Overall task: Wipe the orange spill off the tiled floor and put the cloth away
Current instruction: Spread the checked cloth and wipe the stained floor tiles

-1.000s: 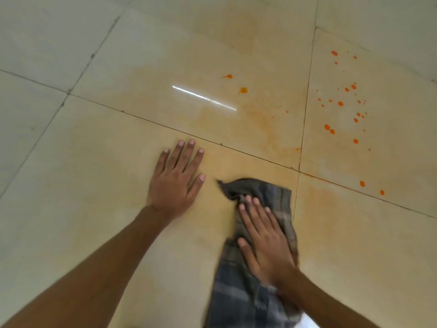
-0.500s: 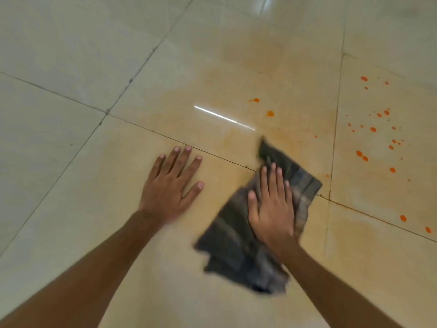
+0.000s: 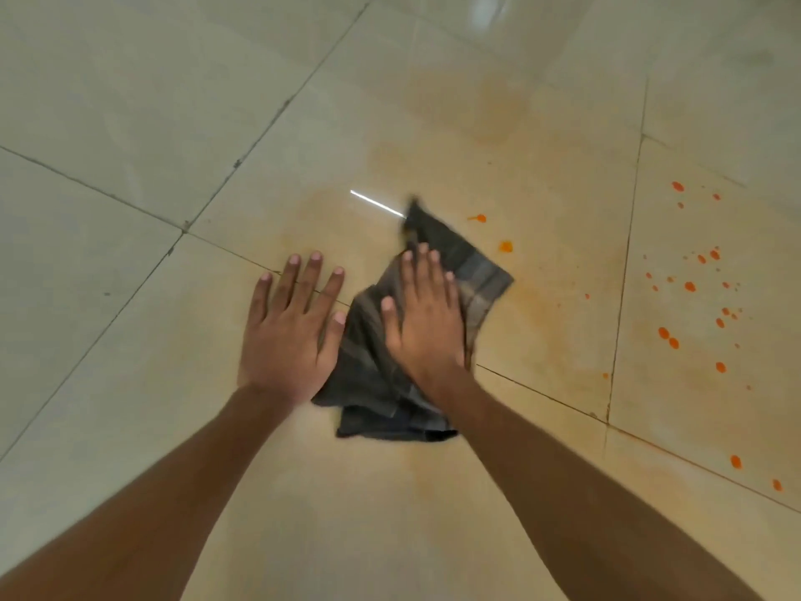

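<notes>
A dark grey checked cloth (image 3: pixel 477 275) lies crumpled on the pale tiled floor (image 3: pixel 130 101). My right hand (image 3: pixel 427 323) presses flat on top of it, fingers pointing away from me. My left hand (image 3: pixel 290 336) rests flat on the bare tile just left of the cloth, fingers spread, its thumb touching the cloth's edge. Two orange drops (image 3: pixel 505 246) sit just right of the cloth's far corner. Several orange spots (image 3: pixel 689 286) are scattered over the tile to the right. A faint orange smear (image 3: pixel 542 323) tints the tiles around the cloth.
Dark grout lines (image 3: pixel 242 162) cross the floor. A bright streak of reflected light (image 3: pixel 377 203) shows on the tile just beyond the cloth. A blurred white glare (image 3: pixel 485 8) sits at the top edge.
My right hand has pushed the cloth forward and to the left, close beside my left hand. The left hand has stayed planted on the tile.
</notes>
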